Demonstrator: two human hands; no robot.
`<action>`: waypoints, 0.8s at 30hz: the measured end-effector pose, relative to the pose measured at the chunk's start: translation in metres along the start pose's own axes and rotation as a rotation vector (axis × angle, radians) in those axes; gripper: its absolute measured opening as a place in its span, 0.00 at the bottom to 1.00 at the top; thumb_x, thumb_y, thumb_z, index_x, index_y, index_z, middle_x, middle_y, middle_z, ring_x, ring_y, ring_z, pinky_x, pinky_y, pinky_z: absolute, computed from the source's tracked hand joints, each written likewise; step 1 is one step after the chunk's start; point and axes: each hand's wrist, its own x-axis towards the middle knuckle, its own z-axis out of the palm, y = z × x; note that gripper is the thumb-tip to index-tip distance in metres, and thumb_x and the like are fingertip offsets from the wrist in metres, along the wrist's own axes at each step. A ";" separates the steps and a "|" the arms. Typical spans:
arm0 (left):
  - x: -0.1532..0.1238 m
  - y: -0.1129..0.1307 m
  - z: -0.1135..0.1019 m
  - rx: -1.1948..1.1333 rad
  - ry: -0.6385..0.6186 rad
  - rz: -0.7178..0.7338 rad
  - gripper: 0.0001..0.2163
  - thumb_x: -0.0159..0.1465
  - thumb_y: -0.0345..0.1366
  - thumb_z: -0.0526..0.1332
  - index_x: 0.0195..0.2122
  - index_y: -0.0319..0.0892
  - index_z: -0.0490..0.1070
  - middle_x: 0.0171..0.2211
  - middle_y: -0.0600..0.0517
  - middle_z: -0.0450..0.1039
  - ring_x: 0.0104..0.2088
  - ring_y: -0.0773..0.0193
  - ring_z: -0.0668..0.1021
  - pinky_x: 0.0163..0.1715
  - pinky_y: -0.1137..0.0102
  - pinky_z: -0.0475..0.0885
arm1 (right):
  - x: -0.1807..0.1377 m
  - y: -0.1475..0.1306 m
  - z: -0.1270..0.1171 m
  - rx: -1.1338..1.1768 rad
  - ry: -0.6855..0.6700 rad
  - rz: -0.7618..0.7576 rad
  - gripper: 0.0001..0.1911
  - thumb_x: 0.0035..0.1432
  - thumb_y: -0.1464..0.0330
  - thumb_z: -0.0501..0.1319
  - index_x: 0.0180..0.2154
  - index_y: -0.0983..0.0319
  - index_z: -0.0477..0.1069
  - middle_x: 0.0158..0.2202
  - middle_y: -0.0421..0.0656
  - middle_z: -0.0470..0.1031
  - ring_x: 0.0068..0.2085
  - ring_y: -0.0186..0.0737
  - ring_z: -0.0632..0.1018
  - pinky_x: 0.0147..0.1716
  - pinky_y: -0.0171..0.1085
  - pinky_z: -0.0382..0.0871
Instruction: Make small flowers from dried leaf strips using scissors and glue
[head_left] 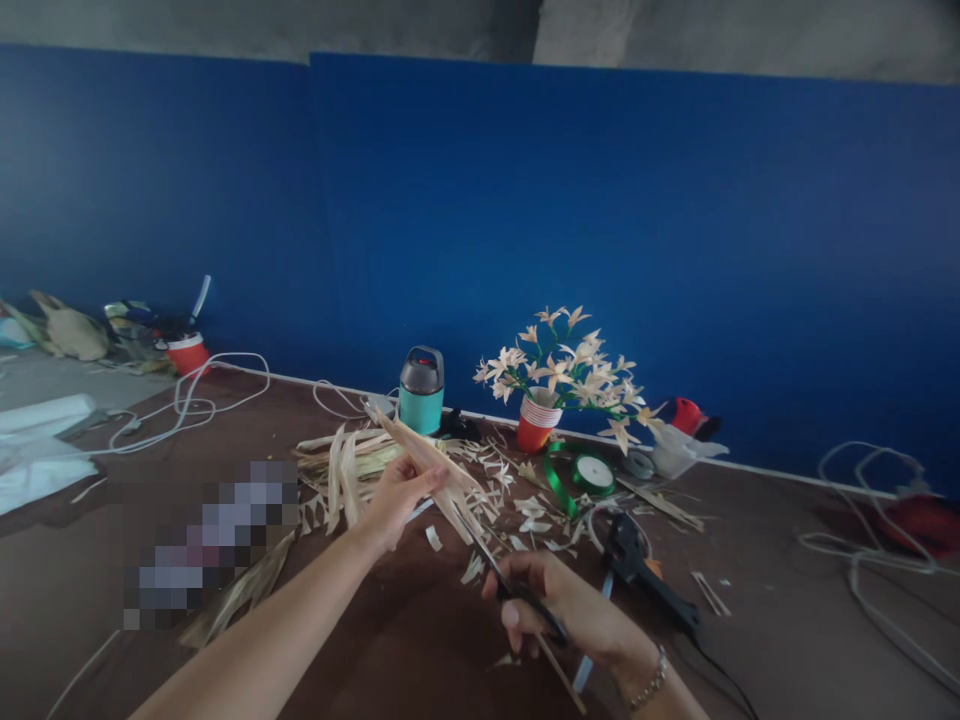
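Note:
My left hand (397,498) pinches a pale dried corn husk (426,452), holding it up above the brown table. In my right hand (551,600) is a pair of scissors (525,592) with black handles, its blades reaching up-left to the lower end of the husk. Whether the blades are parted I cannot tell. A pile of dried husk strips (345,470) lies behind my left hand. Small cut husk pieces (534,510) are scattered beyond both hands. Just right of my right hand rests a black glue gun (649,575), with a cord running off toward the bottom edge.
Husk flowers (570,370) on green stems stand in stacked red paper cups (536,420). Nearby are a green ribbon spool (592,473) and a teal flask (421,392). White cables (187,400) loop at left and right. A blue wall (600,200) closes off the back.

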 end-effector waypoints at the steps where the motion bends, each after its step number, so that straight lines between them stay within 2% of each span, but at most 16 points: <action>1: 0.000 0.001 0.000 0.005 -0.001 -0.003 0.10 0.47 0.37 0.71 0.27 0.38 0.74 0.25 0.52 0.77 0.27 0.63 0.77 0.31 0.70 0.72 | 0.001 0.000 0.000 -0.025 0.028 0.011 0.22 0.39 0.59 0.71 0.33 0.66 0.69 0.20 0.36 0.70 0.19 0.27 0.70 0.17 0.26 0.62; 8: 0.000 0.004 0.000 0.071 0.010 -0.044 0.12 0.45 0.38 0.72 0.27 0.38 0.73 0.24 0.52 0.76 0.27 0.63 0.77 0.31 0.70 0.71 | 0.003 0.003 0.000 -0.151 0.132 0.051 0.18 0.40 0.64 0.70 0.34 0.65 0.72 0.21 0.36 0.70 0.21 0.27 0.67 0.18 0.26 0.58; 14: -0.001 0.003 0.004 0.124 0.092 -0.036 0.14 0.48 0.41 0.69 0.31 0.37 0.73 0.25 0.51 0.76 0.29 0.62 0.77 0.30 0.71 0.70 | 0.006 0.006 -0.003 -0.246 0.193 -0.065 0.14 0.40 0.68 0.70 0.33 0.63 0.73 0.22 0.34 0.68 0.24 0.29 0.66 0.23 0.28 0.58; 16: -0.001 0.002 0.005 0.109 0.155 -0.014 0.14 0.49 0.42 0.69 0.30 0.37 0.73 0.23 0.51 0.75 0.26 0.64 0.76 0.25 0.73 0.69 | 0.007 0.005 -0.004 -0.147 0.225 -0.097 0.15 0.39 0.68 0.70 0.31 0.63 0.72 0.24 0.35 0.69 0.25 0.29 0.67 0.25 0.29 0.59; 19: -0.004 0.000 0.009 0.079 0.224 0.007 0.13 0.50 0.42 0.67 0.30 0.37 0.72 0.23 0.52 0.75 0.22 0.68 0.74 0.21 0.75 0.66 | 0.007 0.003 -0.002 0.167 0.279 -0.155 0.15 0.42 0.66 0.69 0.33 0.62 0.69 0.28 0.38 0.73 0.29 0.32 0.71 0.27 0.30 0.62; 22: -0.009 -0.004 0.017 0.114 0.207 0.006 0.13 0.51 0.42 0.67 0.30 0.37 0.72 0.23 0.52 0.75 0.23 0.66 0.75 0.24 0.74 0.67 | 0.007 0.002 0.003 0.447 0.289 -0.227 0.16 0.47 0.63 0.68 0.35 0.61 0.66 0.30 0.42 0.75 0.31 0.35 0.73 0.26 0.30 0.62; 24: -0.014 -0.008 0.023 0.149 0.150 -0.010 0.13 0.51 0.42 0.67 0.30 0.36 0.73 0.24 0.51 0.76 0.26 0.63 0.76 0.26 0.73 0.68 | 0.009 0.002 0.008 0.531 0.322 -0.249 0.16 0.45 0.64 0.69 0.34 0.61 0.65 0.29 0.41 0.75 0.30 0.34 0.74 0.25 0.29 0.63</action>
